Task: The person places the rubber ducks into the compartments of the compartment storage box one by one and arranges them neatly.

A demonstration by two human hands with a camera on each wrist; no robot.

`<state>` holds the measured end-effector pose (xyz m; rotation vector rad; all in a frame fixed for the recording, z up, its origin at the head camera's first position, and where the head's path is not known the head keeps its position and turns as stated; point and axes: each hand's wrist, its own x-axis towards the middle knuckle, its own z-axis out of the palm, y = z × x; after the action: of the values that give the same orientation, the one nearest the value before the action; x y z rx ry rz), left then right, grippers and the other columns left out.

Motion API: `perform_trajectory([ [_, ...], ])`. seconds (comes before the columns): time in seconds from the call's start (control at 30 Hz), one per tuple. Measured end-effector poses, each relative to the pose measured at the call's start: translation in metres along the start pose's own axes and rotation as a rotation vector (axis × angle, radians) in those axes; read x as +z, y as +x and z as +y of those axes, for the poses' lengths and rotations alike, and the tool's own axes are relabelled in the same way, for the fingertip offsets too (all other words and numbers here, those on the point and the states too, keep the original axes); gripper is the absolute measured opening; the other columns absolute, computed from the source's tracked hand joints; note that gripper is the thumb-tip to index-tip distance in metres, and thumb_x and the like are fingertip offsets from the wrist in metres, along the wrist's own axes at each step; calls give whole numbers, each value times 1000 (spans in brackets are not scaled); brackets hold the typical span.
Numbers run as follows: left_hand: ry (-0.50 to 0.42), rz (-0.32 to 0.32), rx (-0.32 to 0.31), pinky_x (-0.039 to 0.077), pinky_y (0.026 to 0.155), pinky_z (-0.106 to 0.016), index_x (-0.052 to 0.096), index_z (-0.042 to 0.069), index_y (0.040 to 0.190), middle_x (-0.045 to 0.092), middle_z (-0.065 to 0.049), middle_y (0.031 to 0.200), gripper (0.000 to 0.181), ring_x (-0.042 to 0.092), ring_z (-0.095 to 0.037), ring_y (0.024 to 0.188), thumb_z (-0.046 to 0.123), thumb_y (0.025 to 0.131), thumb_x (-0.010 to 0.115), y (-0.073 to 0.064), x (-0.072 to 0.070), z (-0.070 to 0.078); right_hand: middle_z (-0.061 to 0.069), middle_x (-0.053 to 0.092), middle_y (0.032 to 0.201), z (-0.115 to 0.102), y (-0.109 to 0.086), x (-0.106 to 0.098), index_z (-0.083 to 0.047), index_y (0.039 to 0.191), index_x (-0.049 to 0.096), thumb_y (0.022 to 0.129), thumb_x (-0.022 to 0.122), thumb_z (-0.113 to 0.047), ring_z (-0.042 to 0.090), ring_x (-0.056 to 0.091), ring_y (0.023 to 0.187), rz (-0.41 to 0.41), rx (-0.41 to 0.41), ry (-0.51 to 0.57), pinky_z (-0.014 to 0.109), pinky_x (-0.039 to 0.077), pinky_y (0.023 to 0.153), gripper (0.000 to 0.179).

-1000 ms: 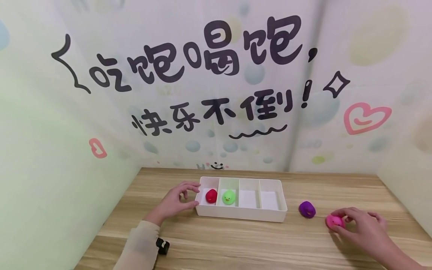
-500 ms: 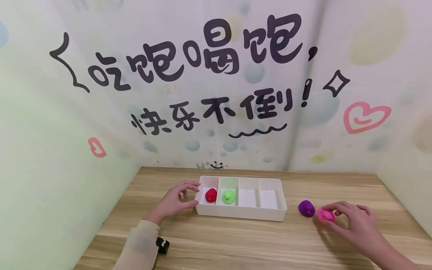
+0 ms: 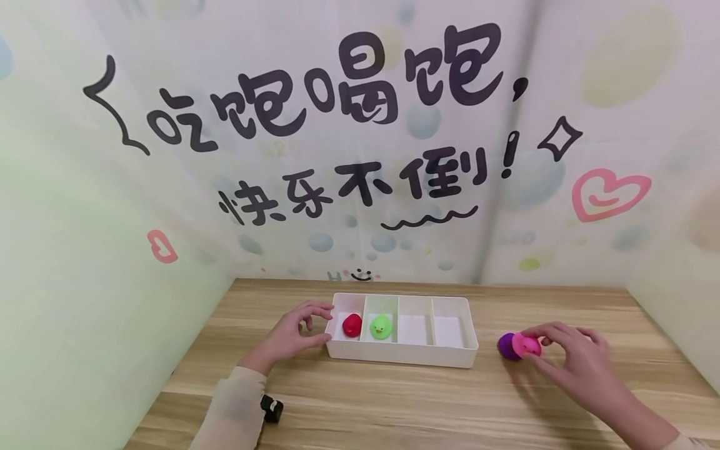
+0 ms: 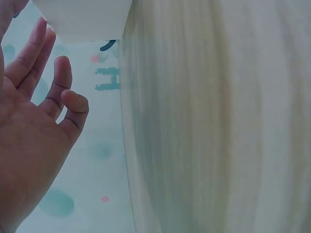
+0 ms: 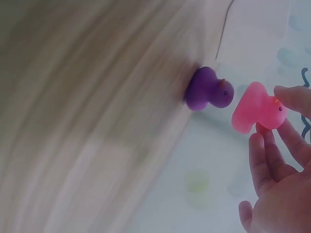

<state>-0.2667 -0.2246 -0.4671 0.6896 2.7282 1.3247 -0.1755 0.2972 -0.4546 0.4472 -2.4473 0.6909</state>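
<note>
In the head view my right hand pinches a pink rubber duck between thumb and fingertips. The pink duck is lifted off the table and partly covers a purple rubber duck. In the right wrist view a gap separates the purple duck, standing on the table, from the pink duck. My left hand touches the left end of a white divided tray with thumb and fingertips. A red rubber duck lies in the tray's leftmost compartment, a green rubber duck in the second.
The tray's two right compartments show bare floors. Beneath everything is a wood-grain table, with a printed backdrop along its rear edge. A small black object sits at my left wrist.
My right hand has lifted the pink duck and carried it leftward, from right of the purple duck to a spot partly in front of it. The left hand and tray keep their places.
</note>
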Motion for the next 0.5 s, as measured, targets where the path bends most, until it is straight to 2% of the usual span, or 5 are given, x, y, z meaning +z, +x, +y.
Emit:
perform_trajectory([
  [0.23,-1,2,11,45,76,-38,71,21,114,62,-1,145,30,55,-34,92,18,87,85,1,1,-2,-9,70,96,-10,12,4,-25,103,75,72,92,-11,3,53,87,19,-25,20,58,24,92,38],
  [0.5,-8,0,7,45,77,-40,71,14,116,61,-1,145,32,54,-37,92,17,87,84,1,1,0,-7,70,96,-25,27,11,-21,103,76,72,93,-11,2,53,86,43,-24,86,59,23,92,37],
])
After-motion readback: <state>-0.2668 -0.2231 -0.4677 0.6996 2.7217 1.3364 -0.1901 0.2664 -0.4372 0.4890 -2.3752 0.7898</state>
